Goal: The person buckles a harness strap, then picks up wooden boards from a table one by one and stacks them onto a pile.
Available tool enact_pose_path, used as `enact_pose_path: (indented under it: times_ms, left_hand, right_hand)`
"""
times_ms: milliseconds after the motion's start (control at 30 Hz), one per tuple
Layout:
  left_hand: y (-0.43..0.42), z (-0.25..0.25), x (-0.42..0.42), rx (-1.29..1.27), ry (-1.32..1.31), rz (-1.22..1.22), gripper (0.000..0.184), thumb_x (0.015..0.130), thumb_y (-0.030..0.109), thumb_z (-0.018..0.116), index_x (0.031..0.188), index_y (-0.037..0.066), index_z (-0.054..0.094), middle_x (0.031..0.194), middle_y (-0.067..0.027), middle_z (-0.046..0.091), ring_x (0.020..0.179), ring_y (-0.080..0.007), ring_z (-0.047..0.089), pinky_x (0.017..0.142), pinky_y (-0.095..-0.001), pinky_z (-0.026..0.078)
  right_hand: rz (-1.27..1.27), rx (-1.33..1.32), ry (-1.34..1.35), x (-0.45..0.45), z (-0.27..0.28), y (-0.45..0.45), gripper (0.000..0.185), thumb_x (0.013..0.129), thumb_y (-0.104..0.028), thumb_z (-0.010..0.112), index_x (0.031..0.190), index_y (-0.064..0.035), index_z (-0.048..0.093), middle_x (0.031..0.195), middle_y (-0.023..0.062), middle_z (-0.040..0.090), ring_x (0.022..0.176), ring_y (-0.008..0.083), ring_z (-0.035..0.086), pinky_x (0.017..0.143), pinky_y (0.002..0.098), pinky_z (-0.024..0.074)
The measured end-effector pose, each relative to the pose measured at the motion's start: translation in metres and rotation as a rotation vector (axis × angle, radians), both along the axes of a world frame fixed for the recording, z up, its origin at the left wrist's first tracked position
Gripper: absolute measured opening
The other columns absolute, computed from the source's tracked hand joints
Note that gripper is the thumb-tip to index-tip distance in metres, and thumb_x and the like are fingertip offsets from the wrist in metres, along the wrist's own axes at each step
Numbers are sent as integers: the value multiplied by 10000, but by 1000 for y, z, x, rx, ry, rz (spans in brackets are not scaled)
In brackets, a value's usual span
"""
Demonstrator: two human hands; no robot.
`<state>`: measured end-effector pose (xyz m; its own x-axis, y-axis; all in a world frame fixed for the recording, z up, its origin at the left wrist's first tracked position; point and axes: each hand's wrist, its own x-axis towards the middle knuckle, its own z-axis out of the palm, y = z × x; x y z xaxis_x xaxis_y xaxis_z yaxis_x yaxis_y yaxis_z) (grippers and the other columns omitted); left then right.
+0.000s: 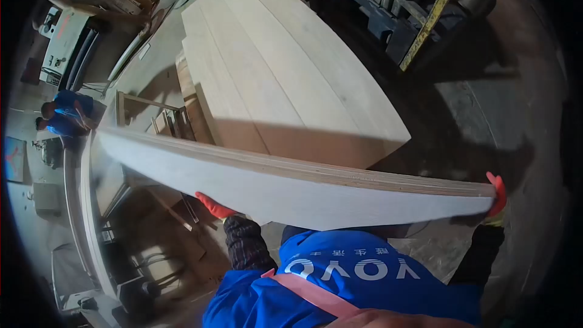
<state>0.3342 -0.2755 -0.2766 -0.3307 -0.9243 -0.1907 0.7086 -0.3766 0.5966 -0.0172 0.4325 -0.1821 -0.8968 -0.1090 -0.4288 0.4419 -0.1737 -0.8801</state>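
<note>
1. Blue clothing point(376, 291) with white lettering sits nearest, between and below the two grips, crossed by a pink strap point(313, 294).
2. Held up in front of it is a long stack of boards point(273, 191), spanning from the right grip point(497, 195) past the left grip point(214, 206) to the far left.
3. Its broad near face looks whitish, smooth and plain; along the top runs a brown edge of many thin layers. It looks broad at the middle and narrower towards both ends, through a strongly curved lens.
4. Red-gloved, the left grip touches the lower edge; I cannot tell whether its fingers are closed.
5. Also red-gloved, the right grip is against the near end, fingers upward; how far it closes is hidden.
6. Beyond both grips lie pale wooden panels point(279, 54), their nearer part shaded.
7. Far to the left grip's left, two people in blue point(70, 112) stand near the stack's other end; contact is unclear.
</note>
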Motion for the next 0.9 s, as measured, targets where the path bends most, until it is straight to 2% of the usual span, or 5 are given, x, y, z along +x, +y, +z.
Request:
enact_pose_path:
  times_ms: [67,167,300,667,900]
  left_hand:
    - [22,2,-47,5,5,-42,686,916,548,534,1403,69,463,1429,-83,481,1283,-283,456,1098,-430,339]
    - [45,17,-127,-14,-146,-59,721,921,583,511,1414,62,435,1408,-102,486,1244,-287,482,1079,-426,359]
    - [54,8,-218,-96,-291,-214,736,930,567,507,1427,33,413,1439,-106,454,1286,-259,451,1108,-393,331]
    - [85,-67,-414,-230,-356,-596,774,967,511,481,1518,43,203,1601,-88,124,1469,-171,141,1185,-304,98]
    - [83,-130,-455,29,-492,-857,660,921,623,467,1350,123,491,1269,-65,563,1170,-176,507,936,-276,404]
  right_hand:
    - [-28,-26,-100,-16,1,33,593,942,-472,523,1301,0,547,999,88,648,942,204,603,880,351,471]
    - [-25,374,387,2,-30,96,591,960,-469,497,1315,1,535,1171,121,618,1086,243,566,948,388,436]
    - [-622,-85,-287,36,94,-13,575,965,-457,484,1319,-7,537,1293,138,564,1185,261,516,1017,416,389]
    - [-760,-53,-469,134,30,80,608,960,-456,441,1364,-4,483,1336,146,530,1216,297,488,1017,424,381]
    - [-795,-37,-645,109,-26,60,630,957,-455,415,1393,-2,448,1363,152,509,1236,320,471,1018,428,376]
